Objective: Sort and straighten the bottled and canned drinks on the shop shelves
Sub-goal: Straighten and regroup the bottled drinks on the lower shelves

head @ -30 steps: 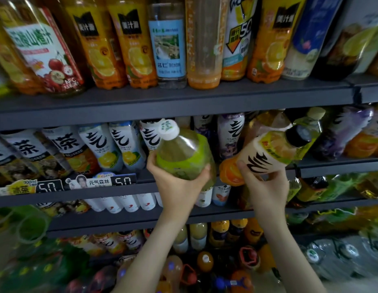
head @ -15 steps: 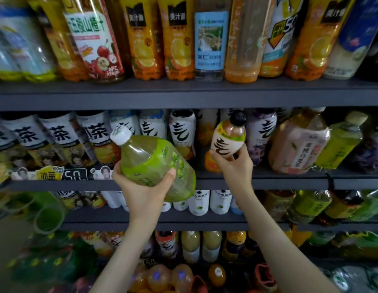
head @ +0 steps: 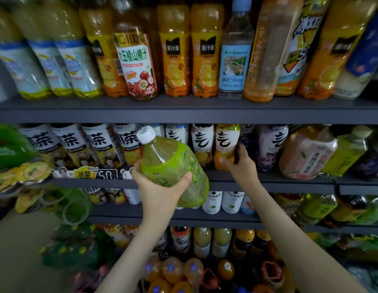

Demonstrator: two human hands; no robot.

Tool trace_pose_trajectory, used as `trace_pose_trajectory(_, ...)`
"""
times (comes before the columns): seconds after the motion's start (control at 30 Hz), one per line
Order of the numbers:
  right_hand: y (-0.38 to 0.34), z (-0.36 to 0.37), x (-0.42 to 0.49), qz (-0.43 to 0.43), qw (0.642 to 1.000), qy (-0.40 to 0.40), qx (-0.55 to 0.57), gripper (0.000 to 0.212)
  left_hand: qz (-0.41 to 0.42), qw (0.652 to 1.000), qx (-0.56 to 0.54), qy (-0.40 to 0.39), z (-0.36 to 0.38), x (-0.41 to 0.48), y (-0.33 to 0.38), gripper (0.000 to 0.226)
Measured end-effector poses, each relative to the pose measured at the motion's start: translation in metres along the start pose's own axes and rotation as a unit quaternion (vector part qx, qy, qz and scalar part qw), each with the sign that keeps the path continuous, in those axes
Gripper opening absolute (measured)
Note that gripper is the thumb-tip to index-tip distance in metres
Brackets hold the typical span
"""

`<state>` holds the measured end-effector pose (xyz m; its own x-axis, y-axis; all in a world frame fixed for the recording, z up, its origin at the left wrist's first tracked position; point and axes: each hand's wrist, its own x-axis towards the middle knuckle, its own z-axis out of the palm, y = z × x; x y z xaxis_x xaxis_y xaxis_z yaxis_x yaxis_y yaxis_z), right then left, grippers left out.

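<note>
My left hand (head: 160, 187) grips a large green tea bottle (head: 173, 166) with a white cap, tilted with the cap up-left, in front of the second shelf (head: 268, 182). My right hand (head: 240, 163) holds the lower part of an orange drink bottle (head: 226, 144) with a white and black label. That bottle stands upright on the second shelf in a row of similar white-labelled bottles (head: 202, 142). Its cap is hidden behind the upper shelf edge.
The top shelf (head: 184, 112) carries orange juice bottles (head: 175, 53), a water bottle (head: 234, 53) and a hawthorn juice bottle (head: 137, 64). Iced tea bottles (head: 67, 142) line the second shelf's left; a pink peach tea bottle (head: 306, 155) leans at right. Lower shelves hold several more drinks.
My right hand has stood the orange bottle upright into the second-shelf row, pushing it back. My left hand kept the green bottle, now a little further right. The view shifted left and up.
</note>
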<state>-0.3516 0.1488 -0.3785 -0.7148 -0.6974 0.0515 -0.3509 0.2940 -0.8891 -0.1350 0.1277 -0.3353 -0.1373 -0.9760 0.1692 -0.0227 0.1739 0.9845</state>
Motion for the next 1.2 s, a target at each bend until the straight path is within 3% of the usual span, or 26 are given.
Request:
trace_pose_trajectory(0.07,-0.026,-0.017,-0.043,-0.016,0.998,-0.019,0.065,0.068,-0.006,0.999,0.019,-0.025,-0.007,-0.003,0.023,0.092)
trace_pose_trajectory(0.13,-0.068,-0.037,-0.081,-0.051,0.984,-0.101,0.14,0.067,-0.009,0.998,0.029,-0.057,-0.01,-0.003,0.048,0.089)
trace_pose_trajectory(0.2,-0.112,-0.052,-0.104,-0.105,0.959,-0.226,0.136,0.07,-0.012,0.995,0.036,-0.089,-0.009,-0.003,0.076,0.088)
trace_pose_trajectory(0.27,-0.146,-0.06,-0.115,-0.15,0.944,-0.274,0.105,0.086,-0.023,0.992,0.043,-0.115,-0.007,-0.005,0.107,0.087)
trace_pose_trajectory(0.4,-0.174,-0.074,-0.129,-0.128,0.959,-0.175,0.181,0.085,-0.037,0.973,0.031,-0.227,-0.013,0.009,0.159,0.079)
trace_pose_trajectory(0.53,-0.182,-0.106,-0.141,-0.032,0.937,-0.144,0.318,0.083,-0.006,0.918,0.053,-0.392,-0.017,0.025,0.204,0.067)
trace_pose_trajectory(0.67,-0.187,-0.137,-0.156,-0.044,0.938,-0.11,0.325,0.081,-0.057,0.856,0.021,-0.514,0.003,0.006,0.221,0.052)
trace_pose_trajectory(0.83,-0.17,-0.184,-0.174,-0.024,0.954,-0.122,0.272,0.085,-0.051,0.845,-0.024,-0.532,0.038,-0.033,0.219,0.046)
trace_pose_trajectory(1.0,-0.133,-0.234,-0.185,0.051,0.958,-0.124,0.255,0.051,-0.104,0.843,-0.019,-0.528,0.083,-0.073,0.206,0.062)
trace_pose_trajectory(1.13,-0.091,-0.281,-0.191,0.085,0.961,-0.102,0.243,0.071,-0.128,0.842,-0.022,-0.524,0.123,-0.117,0.197,0.052)
trace_pose_trajectory(1.2,-0.074,-0.309,-0.196,0.096,0.962,-0.104,0.235,0.06,-0.134,0.838,-0.02,-0.529,0.145,-0.14,0.195,0.05)
